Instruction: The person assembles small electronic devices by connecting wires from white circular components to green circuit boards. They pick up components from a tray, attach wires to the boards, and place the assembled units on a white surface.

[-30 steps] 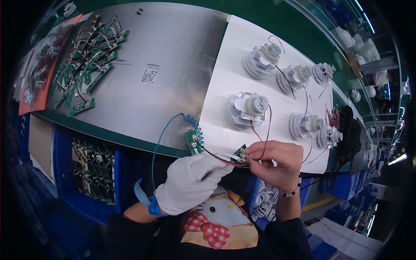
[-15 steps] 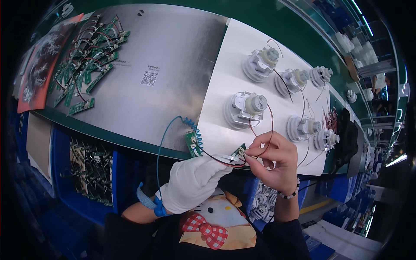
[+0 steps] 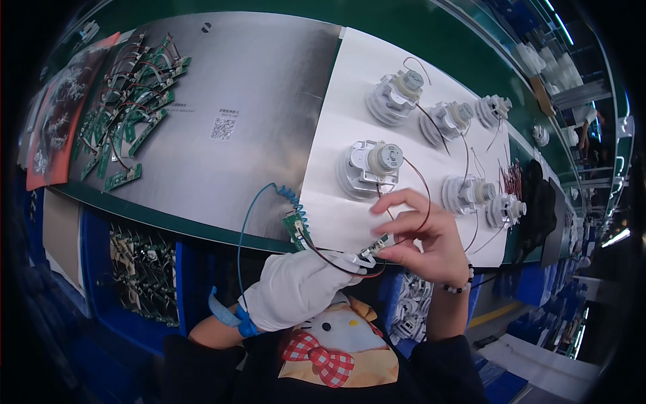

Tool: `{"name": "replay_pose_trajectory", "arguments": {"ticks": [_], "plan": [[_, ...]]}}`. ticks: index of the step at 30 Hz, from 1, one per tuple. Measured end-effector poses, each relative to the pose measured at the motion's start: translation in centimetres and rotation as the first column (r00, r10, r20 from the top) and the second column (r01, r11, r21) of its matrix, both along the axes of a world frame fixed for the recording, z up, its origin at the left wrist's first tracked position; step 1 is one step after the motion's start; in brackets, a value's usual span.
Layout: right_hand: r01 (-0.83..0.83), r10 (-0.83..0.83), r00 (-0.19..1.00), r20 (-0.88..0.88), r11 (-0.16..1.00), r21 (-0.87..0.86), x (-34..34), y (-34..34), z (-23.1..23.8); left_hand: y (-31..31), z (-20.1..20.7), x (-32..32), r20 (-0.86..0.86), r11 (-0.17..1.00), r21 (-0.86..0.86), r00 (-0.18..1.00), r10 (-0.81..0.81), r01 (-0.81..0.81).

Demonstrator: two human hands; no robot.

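My left hand [image 3: 293, 286], in a white glove with a blue wrist strap, is closed on a small green circuit board [image 3: 374, 248] near its fingertips. Red and black wires link that board to another green circuit board [image 3: 295, 229] by the back of the glove. My bare right hand [image 3: 431, 239] has its fingers spread, with the thumb beside the small board. Behind the fingers stands a white motor unit [image 3: 370, 168] with a round grey motor on top. Its thin dark red wire [image 3: 427, 185] curves down behind my right hand.
Several more white motor units [image 3: 397, 97] stand on the white sheet [image 3: 323, 161]. Left of it, a metal plate [image 3: 269, 87] carries a pile of wired boards [image 3: 128, 101]. Blue bins [image 3: 97, 269] sit below the table edge. A coiled blue cord [image 3: 289, 195] runs from my strap.
The fingers of my right hand have parted from their pinch at the small board and lifted. The board in my left hand has tilted a little. The whole view has shifted slightly.
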State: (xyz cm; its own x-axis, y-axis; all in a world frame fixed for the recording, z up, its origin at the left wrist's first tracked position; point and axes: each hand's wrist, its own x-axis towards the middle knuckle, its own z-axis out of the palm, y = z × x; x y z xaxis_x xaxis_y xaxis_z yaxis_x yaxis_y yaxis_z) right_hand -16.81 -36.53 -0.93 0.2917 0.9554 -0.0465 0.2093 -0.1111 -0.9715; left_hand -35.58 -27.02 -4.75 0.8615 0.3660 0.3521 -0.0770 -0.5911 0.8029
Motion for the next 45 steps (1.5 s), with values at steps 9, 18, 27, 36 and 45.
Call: {"name": "replay_pose_trajectory", "arguments": {"ticks": [9, 18, 27, 36, 45], "plan": [[0.022, -0.013, 0.988, -0.157, 0.998, 0.056, 0.3, -1.0, -1.6, 1.1, 0.9, 0.8, -0.046, 0.993, 0.091, 0.996, 0.078, -0.074], [0.160, -0.145, 0.933, 0.328, 0.987, -0.020, 2.9, -3.5, -3.8, 8.8, 8.4, 6.1, -0.049, 0.750, 0.629, 0.952, 0.301, -0.205], [0.247, -0.259, 0.896, 0.361, 0.966, 0.079, 1.8, -3.6, -5.5, 13.0, 7.4, 9.6, -0.560, 0.970, 0.086, 0.817, -0.140, 0.225], [0.262, -0.270, 0.895, 0.354, 0.962, 0.070, 0.8, -3.8, -5.6, 26.1, 12.7, 15.6, -0.321, 0.824, -0.232, 0.840, 0.437, -0.517], [0.176, -0.233, 0.898, 0.373, 0.968, 0.181, 1.7, -4.0, -5.6, 36.8, 1.1, 27.5, -0.022, 0.539, 0.322, 0.563, 0.826, -0.779]]}}
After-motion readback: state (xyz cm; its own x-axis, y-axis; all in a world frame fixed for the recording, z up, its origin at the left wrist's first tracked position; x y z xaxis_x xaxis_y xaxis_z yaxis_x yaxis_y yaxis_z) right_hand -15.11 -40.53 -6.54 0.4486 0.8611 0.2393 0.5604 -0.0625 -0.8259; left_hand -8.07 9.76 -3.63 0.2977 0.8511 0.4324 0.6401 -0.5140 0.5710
